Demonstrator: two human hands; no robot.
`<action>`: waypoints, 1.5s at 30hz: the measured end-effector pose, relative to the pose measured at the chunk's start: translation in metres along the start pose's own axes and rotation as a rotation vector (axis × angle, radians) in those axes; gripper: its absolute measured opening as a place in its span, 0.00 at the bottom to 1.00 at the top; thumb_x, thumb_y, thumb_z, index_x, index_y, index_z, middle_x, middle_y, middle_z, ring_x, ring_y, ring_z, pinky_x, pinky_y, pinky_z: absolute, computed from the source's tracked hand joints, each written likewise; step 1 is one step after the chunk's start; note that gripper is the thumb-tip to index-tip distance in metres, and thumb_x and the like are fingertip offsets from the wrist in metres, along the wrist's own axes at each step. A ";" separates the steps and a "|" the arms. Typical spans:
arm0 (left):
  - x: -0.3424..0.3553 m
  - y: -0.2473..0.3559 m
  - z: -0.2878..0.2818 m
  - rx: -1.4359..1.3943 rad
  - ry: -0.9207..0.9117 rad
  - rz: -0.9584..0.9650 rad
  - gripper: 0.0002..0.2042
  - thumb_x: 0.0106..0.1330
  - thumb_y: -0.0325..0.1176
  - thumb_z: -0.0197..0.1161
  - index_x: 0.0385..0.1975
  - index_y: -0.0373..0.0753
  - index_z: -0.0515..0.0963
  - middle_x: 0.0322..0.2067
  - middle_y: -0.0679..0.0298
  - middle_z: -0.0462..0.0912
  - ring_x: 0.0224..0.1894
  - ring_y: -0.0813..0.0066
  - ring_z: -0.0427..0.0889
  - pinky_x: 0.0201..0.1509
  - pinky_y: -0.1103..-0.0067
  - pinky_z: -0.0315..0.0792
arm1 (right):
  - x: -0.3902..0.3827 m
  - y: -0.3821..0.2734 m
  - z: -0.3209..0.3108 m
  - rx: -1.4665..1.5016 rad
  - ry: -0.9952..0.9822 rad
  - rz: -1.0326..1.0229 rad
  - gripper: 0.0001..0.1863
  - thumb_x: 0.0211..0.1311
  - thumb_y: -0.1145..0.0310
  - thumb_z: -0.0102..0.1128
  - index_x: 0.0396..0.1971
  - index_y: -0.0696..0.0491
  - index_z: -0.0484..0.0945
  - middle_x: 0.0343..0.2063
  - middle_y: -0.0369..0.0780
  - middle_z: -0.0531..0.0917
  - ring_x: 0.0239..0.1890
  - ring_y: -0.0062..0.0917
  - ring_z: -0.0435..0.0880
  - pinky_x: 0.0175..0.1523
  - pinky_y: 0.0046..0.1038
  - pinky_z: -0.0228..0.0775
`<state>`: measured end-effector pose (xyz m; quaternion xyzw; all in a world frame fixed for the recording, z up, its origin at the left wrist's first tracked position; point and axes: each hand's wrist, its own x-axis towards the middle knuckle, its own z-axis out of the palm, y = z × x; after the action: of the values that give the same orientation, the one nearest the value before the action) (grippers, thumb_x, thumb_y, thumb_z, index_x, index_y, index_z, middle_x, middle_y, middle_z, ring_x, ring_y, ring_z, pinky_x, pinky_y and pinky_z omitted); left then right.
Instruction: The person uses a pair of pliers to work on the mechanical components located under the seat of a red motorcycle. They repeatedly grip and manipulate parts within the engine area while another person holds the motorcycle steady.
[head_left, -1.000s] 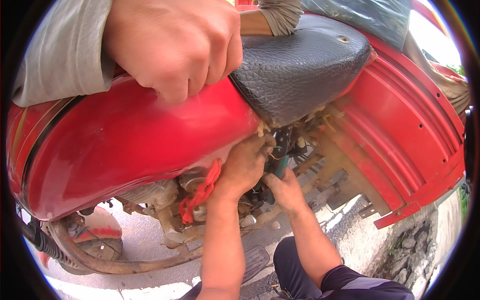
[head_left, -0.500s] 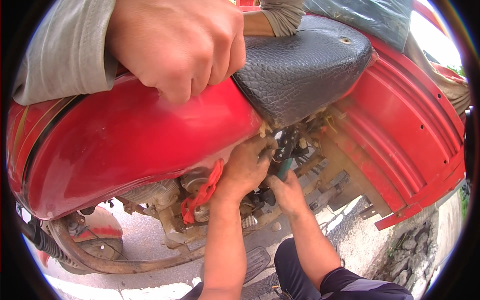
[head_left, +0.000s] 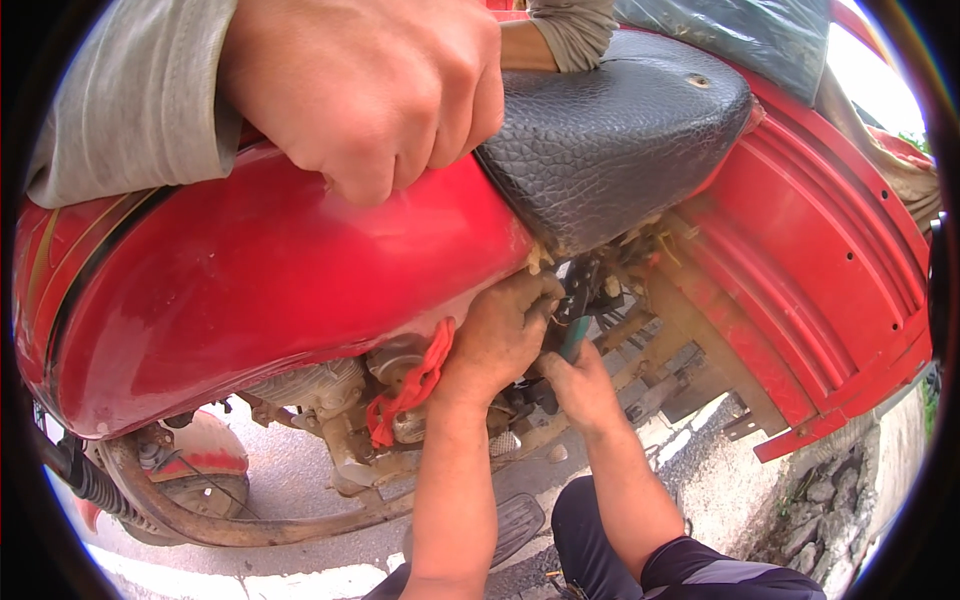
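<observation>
Under the edge of the red fuel tank (head_left: pixel 270 270), my left hand (head_left: pixel 505 330) is closed with fingertips pinched on a thin wire (head_left: pixel 558 322), among dark cables and fittings (head_left: pixel 590 280). Just below and right of it, my right hand (head_left: pixel 580 385) grips a teal-handled tool (head_left: pixel 575 335), whose working end is hard to make out. A red cloth strip (head_left: pixel 410 395) hangs beside my left wrist over the dirty engine (head_left: pixel 320 385). The black padded seat (head_left: pixel 620 140) sits above my hands.
Another person's large fist (head_left: pixel 370 90) and grey sleeve (head_left: pixel 130 120) are over the tank, with a second sleeved arm (head_left: pixel 560 35) behind. A red body panel (head_left: pixel 820 280) fills the right. Below are pavement (head_left: pixel 280 460), a frame tube and rubble (head_left: pixel 815 515).
The view has shifted a little, so things sit slightly further right. My hands stay in nearly the same place with small finger movements; the other person's fist stays over the tank.
</observation>
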<state>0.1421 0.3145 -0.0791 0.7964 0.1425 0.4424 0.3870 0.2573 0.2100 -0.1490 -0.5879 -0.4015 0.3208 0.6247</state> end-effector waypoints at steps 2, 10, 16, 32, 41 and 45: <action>0.000 0.001 -0.001 -0.008 -0.006 -0.026 0.10 0.63 0.24 0.58 0.41 0.34 0.83 0.39 0.49 0.85 0.44 0.50 0.85 0.51 0.65 0.76 | 0.000 0.001 0.001 0.019 -0.006 0.002 0.16 0.62 0.75 0.57 0.51 0.60 0.76 0.41 0.36 0.81 0.44 0.21 0.77 0.52 0.28 0.73; 0.002 0.001 -0.001 0.045 -0.048 -0.074 0.10 0.61 0.25 0.59 0.41 0.34 0.83 0.44 0.53 0.88 0.47 0.56 0.86 0.54 0.69 0.77 | 0.002 0.002 0.004 -0.130 0.013 -0.100 0.19 0.61 0.74 0.56 0.52 0.60 0.74 0.40 0.40 0.82 0.45 0.25 0.79 0.53 0.32 0.74; 0.003 -0.001 0.000 0.111 -0.021 -0.041 0.09 0.61 0.26 0.60 0.40 0.35 0.82 0.41 0.52 0.88 0.44 0.54 0.86 0.51 0.67 0.77 | 0.003 -0.001 0.005 -0.238 0.027 -0.111 0.21 0.61 0.76 0.54 0.55 0.60 0.72 0.41 0.47 0.83 0.47 0.32 0.81 0.56 0.34 0.73; 0.000 0.010 0.001 0.118 0.054 0.010 0.06 0.59 0.27 0.58 0.34 0.34 0.76 0.37 0.45 0.82 0.44 0.42 0.81 0.48 0.58 0.74 | 0.006 0.001 0.016 -0.137 0.095 -0.120 0.20 0.66 0.77 0.54 0.58 0.61 0.72 0.47 0.44 0.83 0.53 0.27 0.80 0.60 0.31 0.72; 0.000 -0.005 0.011 0.054 0.062 -0.080 0.06 0.59 0.27 0.59 0.34 0.34 0.76 0.35 0.43 0.82 0.44 0.40 0.80 0.46 0.59 0.73 | 0.000 -0.018 0.027 0.090 0.699 -0.184 0.10 0.72 0.68 0.58 0.47 0.56 0.72 0.36 0.36 0.79 0.37 0.20 0.76 0.42 0.26 0.70; -0.004 -0.014 0.006 -0.262 0.053 0.036 0.11 0.61 0.25 0.66 0.43 0.35 0.78 0.38 0.51 0.85 0.42 0.56 0.85 0.49 0.65 0.76 | -0.015 -0.079 -0.013 0.335 0.782 -0.492 0.15 0.69 0.71 0.57 0.53 0.56 0.71 0.36 0.38 0.79 0.40 0.24 0.79 0.46 0.31 0.74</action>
<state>0.1467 0.3185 -0.0933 0.7293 0.0793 0.4852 0.4759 0.2563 0.1825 -0.0720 -0.4434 -0.2068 -0.0206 0.8719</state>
